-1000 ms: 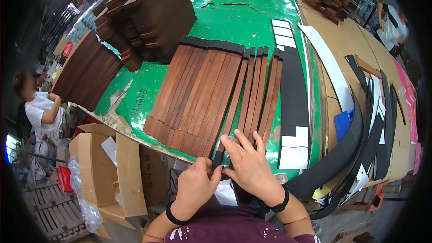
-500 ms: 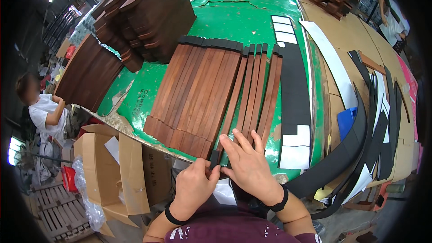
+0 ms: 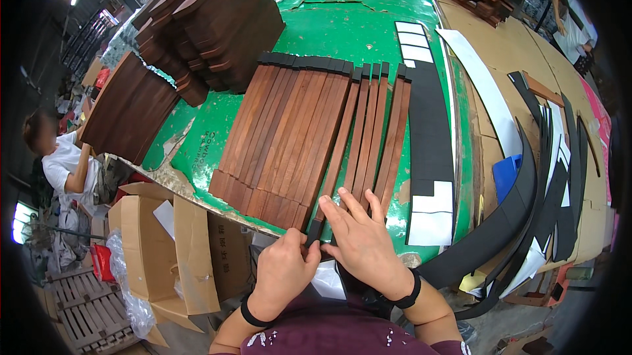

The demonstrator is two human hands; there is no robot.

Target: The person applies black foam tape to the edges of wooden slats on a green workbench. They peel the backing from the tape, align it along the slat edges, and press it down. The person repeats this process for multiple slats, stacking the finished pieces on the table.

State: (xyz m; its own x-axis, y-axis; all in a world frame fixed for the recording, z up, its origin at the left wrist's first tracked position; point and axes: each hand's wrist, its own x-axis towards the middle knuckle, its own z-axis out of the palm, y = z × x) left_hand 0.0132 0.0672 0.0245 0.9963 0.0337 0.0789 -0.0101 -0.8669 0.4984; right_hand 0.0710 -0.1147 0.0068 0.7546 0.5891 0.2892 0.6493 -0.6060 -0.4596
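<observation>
Reddish-brown wooden strips (image 3: 283, 131) lie side by side on a green table, their far ends capped with black pads. Several looser strips (image 3: 363, 138) lie to their right with gaps between them. At the near table edge my left hand (image 3: 284, 275) is closed, thumb and forefinger pinching a small black pad (image 3: 315, 230) at the near end of a loose strip. My right hand (image 3: 366, 244) lies open with fingers spread, its fingertips resting over the near ends of the loose strips. Its thumb points toward the pad.
A black sheet of pads with white backing (image 3: 431, 138) lies right of the strips. Farther right are curved black strips (image 3: 526, 203) and a blue object (image 3: 507, 176). Dark wooden panels (image 3: 224, 26) stand at back left; an open carton (image 3: 155, 250) sits below. Two other people are nearby.
My left fingers have shifted slightly at the black pad, and more of it shows. My right hand stays nearly still. The person at the left has moved an arm.
</observation>
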